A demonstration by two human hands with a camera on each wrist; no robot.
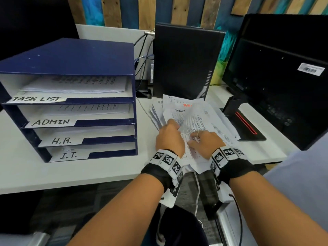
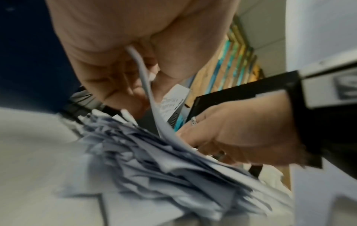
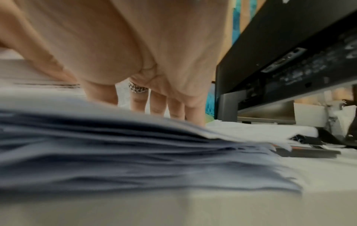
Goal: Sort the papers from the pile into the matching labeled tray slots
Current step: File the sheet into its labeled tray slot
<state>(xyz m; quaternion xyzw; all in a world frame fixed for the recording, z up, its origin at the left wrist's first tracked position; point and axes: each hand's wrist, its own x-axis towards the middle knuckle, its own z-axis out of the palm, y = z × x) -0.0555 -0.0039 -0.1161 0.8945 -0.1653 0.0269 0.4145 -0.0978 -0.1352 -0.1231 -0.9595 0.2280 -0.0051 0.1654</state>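
A loose pile of printed papers (image 1: 220, 121) lies on the white desk, right of a blue tray organizer (image 1: 71, 57). Its slots are labeled TASK LIST (image 1: 37, 99), ADMIN (image 1: 51, 122), H.R. (image 1: 61, 140) and I.T. (image 1: 68, 155). The upper slots hold sheets. My left hand (image 1: 174, 126) pinches the near-left edge of one sheet (image 1: 190, 119) between thumb and fingers and lifts it, curled and blurred, off the pile. The left wrist view shows this pinch (image 2: 135, 79) on the sheet (image 2: 152, 105). My right hand (image 1: 197, 139) presses the pile (image 3: 115, 152) with straight fingers (image 3: 158, 105).
A black computer tower (image 1: 186, 59) stands just behind the pile. A black monitor (image 1: 284, 77) on a stand (image 1: 243, 121) borders it on the right. Cables (image 1: 142, 55) hang between organizer and tower. The desk's front edge (image 1: 88, 181) runs just below my wrists.
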